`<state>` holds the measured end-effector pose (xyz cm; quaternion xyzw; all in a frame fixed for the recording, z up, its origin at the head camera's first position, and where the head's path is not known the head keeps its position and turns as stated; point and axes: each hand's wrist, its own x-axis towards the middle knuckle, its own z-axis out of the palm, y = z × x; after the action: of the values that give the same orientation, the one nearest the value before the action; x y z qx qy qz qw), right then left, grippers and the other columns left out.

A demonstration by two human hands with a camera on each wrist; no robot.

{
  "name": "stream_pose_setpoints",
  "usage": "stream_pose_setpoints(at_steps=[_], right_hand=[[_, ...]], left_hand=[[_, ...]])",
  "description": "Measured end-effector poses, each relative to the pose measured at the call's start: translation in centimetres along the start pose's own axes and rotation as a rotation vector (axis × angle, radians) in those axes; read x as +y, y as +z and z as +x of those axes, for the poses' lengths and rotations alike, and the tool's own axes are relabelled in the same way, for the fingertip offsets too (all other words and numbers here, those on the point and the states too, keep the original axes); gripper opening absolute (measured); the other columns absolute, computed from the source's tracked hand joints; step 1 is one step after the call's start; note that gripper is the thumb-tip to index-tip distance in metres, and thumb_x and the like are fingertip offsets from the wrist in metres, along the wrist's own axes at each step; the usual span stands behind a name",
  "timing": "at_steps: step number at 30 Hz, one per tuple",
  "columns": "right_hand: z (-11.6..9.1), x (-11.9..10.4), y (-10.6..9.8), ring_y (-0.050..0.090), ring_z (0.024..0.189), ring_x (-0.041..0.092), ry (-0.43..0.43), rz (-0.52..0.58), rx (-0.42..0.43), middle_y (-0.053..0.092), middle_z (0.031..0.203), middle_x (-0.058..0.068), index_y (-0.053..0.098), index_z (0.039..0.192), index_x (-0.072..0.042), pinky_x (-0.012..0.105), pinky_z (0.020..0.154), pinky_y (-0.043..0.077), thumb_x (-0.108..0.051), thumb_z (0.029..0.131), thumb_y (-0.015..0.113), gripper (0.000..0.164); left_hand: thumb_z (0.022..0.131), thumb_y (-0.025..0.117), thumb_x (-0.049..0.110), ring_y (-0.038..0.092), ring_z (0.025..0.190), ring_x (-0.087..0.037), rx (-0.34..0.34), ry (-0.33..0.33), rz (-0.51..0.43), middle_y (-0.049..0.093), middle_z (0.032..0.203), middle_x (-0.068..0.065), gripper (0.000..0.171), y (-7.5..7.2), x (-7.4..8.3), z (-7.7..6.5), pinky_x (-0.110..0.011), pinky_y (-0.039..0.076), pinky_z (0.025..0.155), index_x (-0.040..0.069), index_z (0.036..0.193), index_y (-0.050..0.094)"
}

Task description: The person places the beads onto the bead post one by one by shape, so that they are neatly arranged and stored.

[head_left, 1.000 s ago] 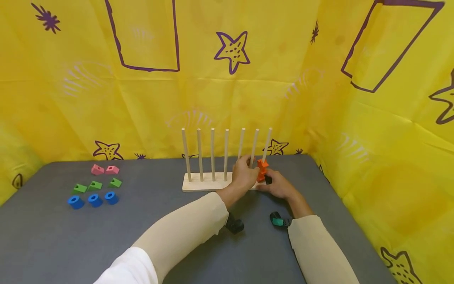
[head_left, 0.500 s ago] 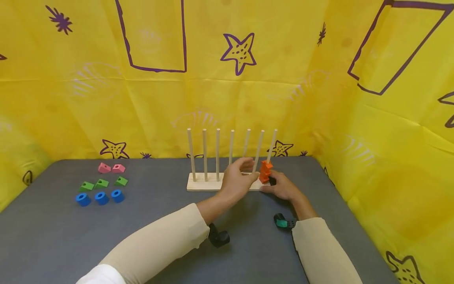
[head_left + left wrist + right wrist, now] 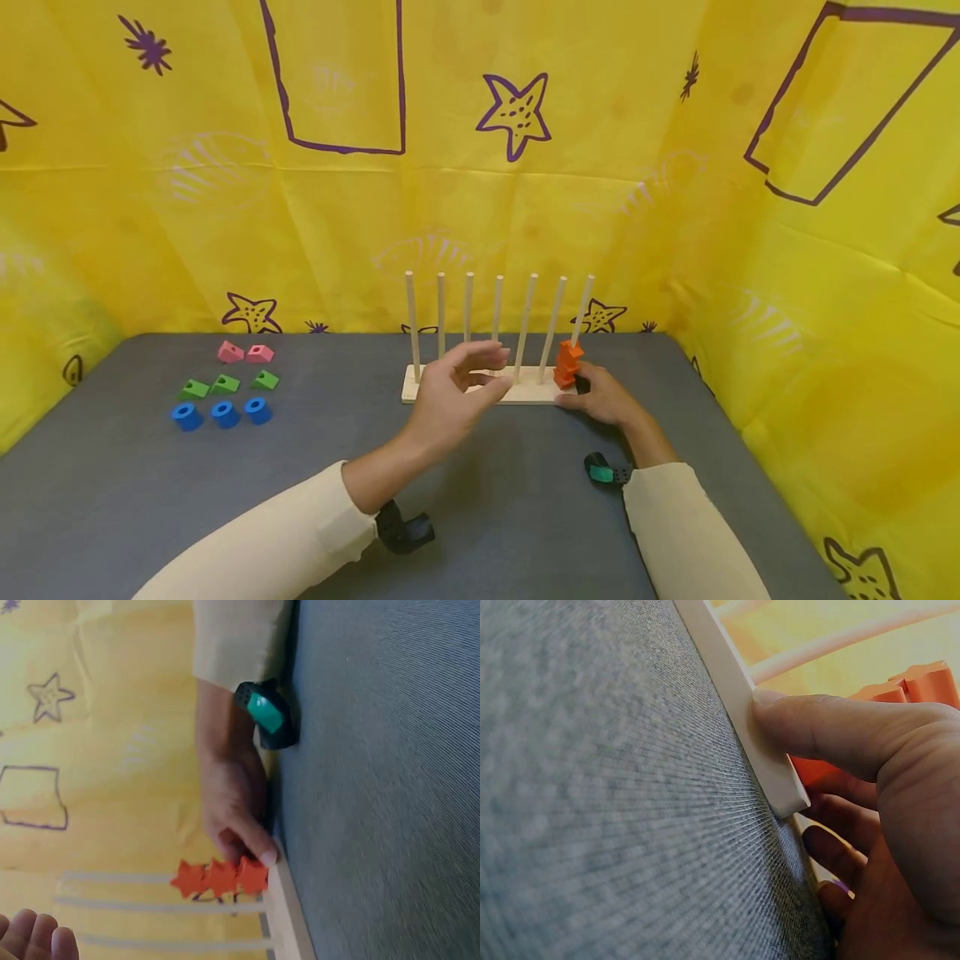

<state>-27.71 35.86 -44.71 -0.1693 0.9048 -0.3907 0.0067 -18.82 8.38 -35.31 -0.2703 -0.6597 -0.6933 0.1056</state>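
A wooden peg stand (image 3: 534,395) with several upright dowels stands near the back of the table. On its rightmost peg sit three orange stars (image 3: 567,365), stacked down to the base, as the left wrist view shows. My right hand (image 3: 606,398) grips the right end of the stand; in the right wrist view its thumb (image 3: 817,726) presses the base's front edge while the other fingers curl behind the end. My left hand (image 3: 450,398) hovers in front of the stand's left half, fingers loosely bent and holding nothing, hiding part of the base.
Left on the grey table (image 3: 120,483) lie two pink blocks (image 3: 260,354), a row of green blocks (image 3: 225,384) and a row of blue cylinders (image 3: 226,414), all with holes. Yellow patterned cloth (image 3: 337,225) walls the back and right side.
My left hand has drawn away from the right-hand pegs, moving left and toward me. The right hand keeps its place at the stand's end, and the stars stay on their peg.
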Motion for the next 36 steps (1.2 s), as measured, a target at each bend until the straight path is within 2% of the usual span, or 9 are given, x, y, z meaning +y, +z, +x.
stream_pose_setpoints(at_steps=[4,14,19,27,30,36], right_hand=[[0.1,0.1,0.2,0.048,0.119,0.039,0.006,0.001,-0.007,0.055,0.128,0.022,0.054,0.129,0.005,0.056,0.105,0.027,-0.021,0.082,0.079,0.059],[-0.1,0.1,0.2,0.049,0.114,0.039,0.028,0.011,-0.001,0.058,0.122,0.021,0.056,0.125,0.004,0.057,0.103,0.03,-0.021,0.082,0.079,0.055],[0.0,0.1,0.1,0.05,0.113,0.038,0.043,0.001,-0.008,0.058,0.122,0.021,0.055,0.126,0.005,0.056,0.103,0.031,-0.022,0.082,0.079,0.056],[-0.1,0.1,0.0,0.048,0.114,0.038,0.078,-0.023,-0.021,0.056,0.125,0.02,0.054,0.129,0.002,0.06,0.104,0.026,-0.026,0.083,0.078,0.059],[-0.1,0.2,0.0,0.048,0.114,0.037,0.091,-0.024,-0.018,0.056,0.125,0.019,0.054,0.129,0.001,0.06,0.104,0.025,-0.027,0.083,0.078,0.059],[0.0,0.3,-0.1,0.048,0.117,0.039,0.066,-0.024,-0.014,0.056,0.125,0.02,0.055,0.128,0.002,0.059,0.104,0.026,-0.025,0.083,0.078,0.057]], left_hand=[[0.083,0.07,-0.009,0.061,0.102,-0.029,0.054,0.024,0.024,0.065,0.111,-0.02,0.035,-2.6,0.6,-1.1,-0.037,0.052,0.083,-0.009,0.116,0.059],[0.083,0.069,-0.012,0.064,0.101,-0.024,0.286,0.018,0.112,0.065,0.11,-0.021,0.035,-9.7,2.5,-3.5,-0.028,0.05,0.086,-0.01,0.116,0.059],[0.083,0.067,-0.015,0.065,0.101,-0.022,0.389,0.038,0.065,0.067,0.109,-0.017,0.035,-12.6,3.0,-4.2,-0.027,0.051,0.084,-0.011,0.116,0.059],[0.079,0.063,-0.024,0.066,0.096,-0.025,0.498,0.167,-0.102,0.068,0.104,-0.02,0.035,-16.5,2.9,-5.4,-0.028,0.052,0.081,-0.02,0.113,0.056],[0.079,0.064,-0.024,0.067,0.096,-0.026,0.549,0.182,-0.108,0.068,0.103,-0.021,0.035,-17.9,3.0,-5.7,-0.028,0.052,0.08,-0.022,0.113,0.055],[0.078,0.067,-0.021,0.066,0.096,-0.026,0.674,0.201,-0.086,0.067,0.103,-0.022,0.037,-21.1,3.4,-6.4,-0.027,0.052,0.079,-0.023,0.113,0.054]])
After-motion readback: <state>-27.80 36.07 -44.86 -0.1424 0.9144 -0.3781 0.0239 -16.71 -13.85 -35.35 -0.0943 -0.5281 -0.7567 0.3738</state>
